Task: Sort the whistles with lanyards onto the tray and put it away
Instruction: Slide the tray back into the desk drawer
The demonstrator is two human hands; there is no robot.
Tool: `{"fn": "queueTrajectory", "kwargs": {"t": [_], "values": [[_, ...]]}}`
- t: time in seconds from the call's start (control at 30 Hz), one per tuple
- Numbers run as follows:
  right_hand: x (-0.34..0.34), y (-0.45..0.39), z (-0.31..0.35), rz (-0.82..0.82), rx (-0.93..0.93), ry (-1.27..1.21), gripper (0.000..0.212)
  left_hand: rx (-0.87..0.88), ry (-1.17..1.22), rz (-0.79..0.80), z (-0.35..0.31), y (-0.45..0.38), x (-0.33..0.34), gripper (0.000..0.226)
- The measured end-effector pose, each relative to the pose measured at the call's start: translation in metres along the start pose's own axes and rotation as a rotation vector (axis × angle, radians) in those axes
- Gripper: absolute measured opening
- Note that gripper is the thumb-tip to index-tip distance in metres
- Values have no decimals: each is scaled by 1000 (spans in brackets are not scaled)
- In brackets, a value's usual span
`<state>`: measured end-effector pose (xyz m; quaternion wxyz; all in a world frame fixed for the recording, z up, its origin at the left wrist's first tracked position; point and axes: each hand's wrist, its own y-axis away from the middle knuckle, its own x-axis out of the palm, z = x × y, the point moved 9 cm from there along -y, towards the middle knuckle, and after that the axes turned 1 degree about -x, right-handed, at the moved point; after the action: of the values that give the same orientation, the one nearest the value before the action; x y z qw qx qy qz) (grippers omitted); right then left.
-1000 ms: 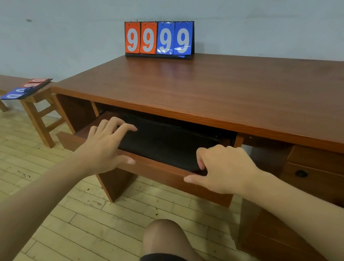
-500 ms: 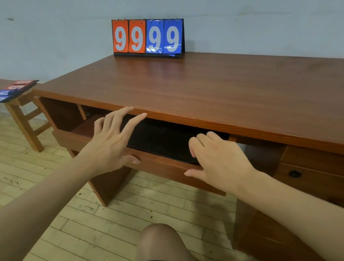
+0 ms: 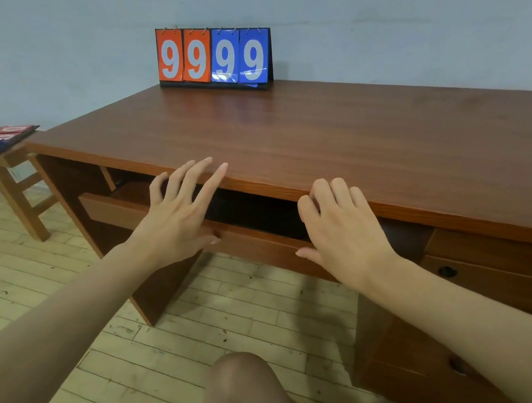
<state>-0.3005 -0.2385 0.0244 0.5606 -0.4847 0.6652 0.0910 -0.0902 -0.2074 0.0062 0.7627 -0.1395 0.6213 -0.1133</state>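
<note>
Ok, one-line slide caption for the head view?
Both hands, left and right, push the desk drawer nearly shut below the scoreboard.

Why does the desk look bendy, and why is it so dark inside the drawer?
In the head view, the wide-angle lens bows the desk edge and stretches both arms near the corners. The drawer sits in the desktop's shadow, so what lies inside shows only as black. Soft light glints off the blue cards of the scoreboard and reflects faintly in the polished wood; nothing looks blurred.

Even, bright light; wide-angle edge distortion
</note>
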Motion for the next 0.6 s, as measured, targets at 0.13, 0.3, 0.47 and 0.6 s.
{"fn": "queueTrajectory", "kwargs": {"t": [0.13,0.3,0.47,0.6], "values": [[3,0,-11,-8,48,26,60,-4,-7,-40,-5,-3,3,109],[5,-6,-16,-11,53,58,55,-21,-64,-128,-6,-8,-1,88],[7,-8,-18,6,36,85,52,-47,-59,-157,-8,-13,-1,86],[-4,-10,-20,22,-8,17,39,-67,-9,-140,-16,-19,-19,77]]}}
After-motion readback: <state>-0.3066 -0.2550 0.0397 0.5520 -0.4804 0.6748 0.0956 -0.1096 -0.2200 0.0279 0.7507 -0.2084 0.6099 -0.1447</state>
